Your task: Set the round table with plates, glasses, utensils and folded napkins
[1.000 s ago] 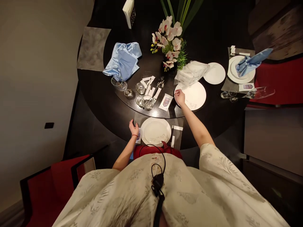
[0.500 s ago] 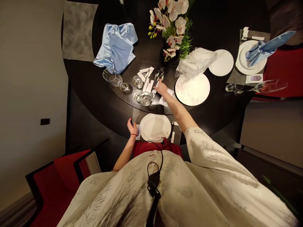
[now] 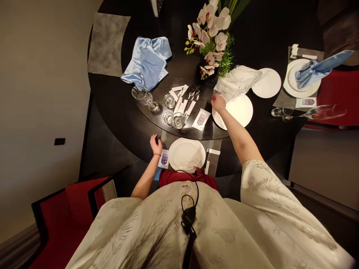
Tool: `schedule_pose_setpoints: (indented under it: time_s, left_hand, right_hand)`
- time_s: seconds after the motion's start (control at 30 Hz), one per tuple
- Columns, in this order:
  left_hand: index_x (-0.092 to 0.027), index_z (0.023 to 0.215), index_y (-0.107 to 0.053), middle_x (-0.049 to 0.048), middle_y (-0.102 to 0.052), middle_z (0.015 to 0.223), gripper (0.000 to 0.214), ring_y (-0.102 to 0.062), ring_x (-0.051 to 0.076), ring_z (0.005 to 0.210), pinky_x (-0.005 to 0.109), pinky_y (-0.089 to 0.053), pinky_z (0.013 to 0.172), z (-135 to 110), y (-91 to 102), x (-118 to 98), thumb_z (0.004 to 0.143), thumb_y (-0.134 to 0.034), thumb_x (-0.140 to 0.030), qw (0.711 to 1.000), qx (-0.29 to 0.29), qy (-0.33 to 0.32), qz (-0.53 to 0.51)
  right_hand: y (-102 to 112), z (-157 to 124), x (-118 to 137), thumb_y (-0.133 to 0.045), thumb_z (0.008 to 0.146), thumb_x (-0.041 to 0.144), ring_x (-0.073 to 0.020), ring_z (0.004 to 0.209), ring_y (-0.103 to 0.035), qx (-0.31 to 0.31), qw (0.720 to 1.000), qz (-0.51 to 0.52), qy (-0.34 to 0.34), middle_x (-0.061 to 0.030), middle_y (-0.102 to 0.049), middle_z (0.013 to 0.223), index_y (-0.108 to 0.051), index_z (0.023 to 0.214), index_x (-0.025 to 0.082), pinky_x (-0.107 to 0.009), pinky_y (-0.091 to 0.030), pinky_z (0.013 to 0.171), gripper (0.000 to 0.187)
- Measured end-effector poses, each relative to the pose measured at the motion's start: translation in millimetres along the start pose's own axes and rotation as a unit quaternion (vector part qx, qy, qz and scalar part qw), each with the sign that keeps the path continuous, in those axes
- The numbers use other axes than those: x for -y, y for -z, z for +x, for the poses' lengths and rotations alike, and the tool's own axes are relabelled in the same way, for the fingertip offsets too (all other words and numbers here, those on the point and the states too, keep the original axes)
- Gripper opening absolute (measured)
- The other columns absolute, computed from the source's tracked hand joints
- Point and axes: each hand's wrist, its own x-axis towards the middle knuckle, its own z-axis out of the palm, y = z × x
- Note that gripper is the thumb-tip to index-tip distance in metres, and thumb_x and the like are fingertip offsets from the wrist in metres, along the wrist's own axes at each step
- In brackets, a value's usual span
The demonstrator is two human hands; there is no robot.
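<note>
My right hand (image 3: 218, 103) reaches over a round white plate (image 3: 239, 111), its fingers at the lower edge of a clear plastic bag (image 3: 237, 83). Whether they grip the bag is hard to tell. My left hand (image 3: 156, 145) rests curled at the dark table's edge, next to a small printed card (image 3: 164, 159) and a white plate (image 3: 186, 155) on a grey placemat. A similar printed card in a white sleeve (image 3: 201, 119) lies on the turntable, left of my right hand.
On the dark turntable stand glass tumblers (image 3: 178, 120), a bundle of wrapped chopsticks (image 3: 192, 102), a blue satin napkin (image 3: 147, 61) and potted orchids (image 3: 213, 41). To the right are a set plate with a folded blue napkin (image 3: 301, 78) and a wine glass lying down (image 3: 325, 112).
My right hand has moved right, from over the chopsticks and card to the plate and bag, leaving the card uncovered. My left hand stays at the table's edge.
</note>
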Motion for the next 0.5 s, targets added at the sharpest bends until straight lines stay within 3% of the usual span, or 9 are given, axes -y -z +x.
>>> schedule_pose_setpoints:
  time_s: [0.1,0.17,0.33,0.4,0.5]
  left_hand:
    - [-0.017,0.121,-0.06,0.0138,-0.049,0.144,0.034,-0.035,0.024,0.143,0.044,-0.03,0.12,48.6,5.2,-21.2,0.089,-0.05,-0.017,0.999,-0.022,-0.047,-0.007]
    - [-0.016,0.123,-0.057,0.014,-0.048,0.144,0.034,-0.036,0.024,0.143,0.044,-0.034,0.117,93.4,14.3,-38.0,0.09,-0.049,-0.018,0.997,-0.045,-0.061,-0.02]
    - [-0.006,0.134,-0.043,0.0182,-0.049,0.137,0.041,-0.048,0.021,0.13,0.042,-0.037,0.113,243.6,53.8,-76.6,0.095,-0.039,-0.016,0.979,-0.195,-0.006,-0.059]
    - [-0.002,0.13,-0.046,0.0182,-0.055,0.128,0.041,-0.055,0.02,0.119,0.043,-0.041,0.11,296.6,62.2,-85.1,0.092,-0.047,-0.016,0.983,-0.17,0.0,-0.063]
    - [-0.003,0.11,-0.06,0.0139,-0.062,0.114,0.036,-0.058,0.02,0.11,0.045,-0.043,0.108,344.1,55.4,-89.6,0.078,-0.067,-0.017,0.998,-0.014,-0.067,-0.012]
  right_hand:
    - [-6.3,-10.4,10.9,-0.05,0.089,0.03,-0.032,0.102,-0.056,0.011,1.0,0.007,0.027,-0.0145,-0.067,0.095,-0.062,0.109,0.014,-0.052,-0.045,0.095,0.028]
    - [-8.2,-15.4,16.5,-0.049,0.088,0.027,-0.0318,0.101,-0.056,0.011,0.999,0.015,0.034,-0.0149,-0.067,0.096,-0.063,0.106,0.014,-0.051,-0.045,0.095,0.026]
    - [-8.3,-43.7,22.7,-0.047,0.087,0.026,-0.0274,0.101,-0.057,-0.03,0.992,0.09,0.086,-0.0132,-0.068,0.104,-0.064,0.104,0.017,-0.046,-0.046,0.096,0.026]
    - [-9.7,-73.0,22.1,-0.043,0.089,0.028,-0.0257,0.102,-0.059,-0.061,0.985,0.135,0.087,-0.0126,-0.068,0.107,-0.064,0.104,0.017,-0.044,-0.047,0.095,0.028]
    - [-12.4,-134.7,13.5,-0.042,0.09,0.033,-0.0246,0.102,-0.062,-0.081,0.976,0.193,0.057,-0.0117,-0.068,0.106,-0.065,0.101,0.02,-0.041,-0.051,0.09,0.029]
